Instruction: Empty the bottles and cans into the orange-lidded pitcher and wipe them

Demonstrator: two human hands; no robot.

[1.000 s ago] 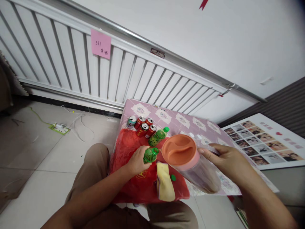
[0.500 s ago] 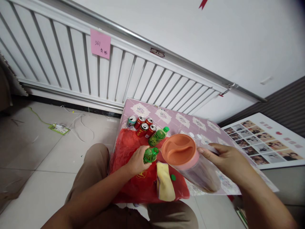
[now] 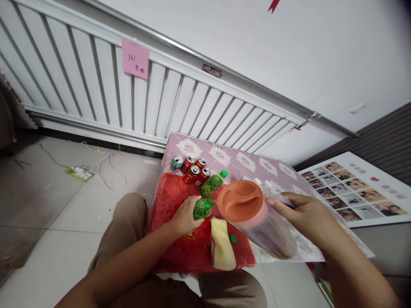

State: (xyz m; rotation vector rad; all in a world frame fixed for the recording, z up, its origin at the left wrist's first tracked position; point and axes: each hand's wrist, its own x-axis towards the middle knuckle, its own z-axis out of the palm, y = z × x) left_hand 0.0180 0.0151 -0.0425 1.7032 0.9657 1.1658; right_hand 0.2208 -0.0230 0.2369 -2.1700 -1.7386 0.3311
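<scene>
My left hand (image 3: 186, 217) is wrapped round a green bottle (image 3: 202, 209) whose mouth has no cap. In my right hand (image 3: 293, 208) is the handle of a clear pitcher (image 3: 271, 235) with an orange lid (image 3: 240, 201). The pitcher is tilted left, its lid edge close beside the bottle's mouth, and some brownish liquid shows low inside it. A thin stream seems to run between the two, though it is hard to make out. Below them a yellow cloth (image 3: 222, 246) lies on a red plastic bag (image 3: 173, 252), with a green cap (image 3: 233, 238) beside it.
Behind the bag stand several red cans (image 3: 192, 174), a teal can (image 3: 177, 163) and a capped green bottle (image 3: 213, 184). All are on a table with a pink patterned cloth (image 3: 247, 160), against a white radiator (image 3: 180, 98). A photo board (image 3: 353, 188) leans at the right; a power strip (image 3: 79, 173) lies on the floor.
</scene>
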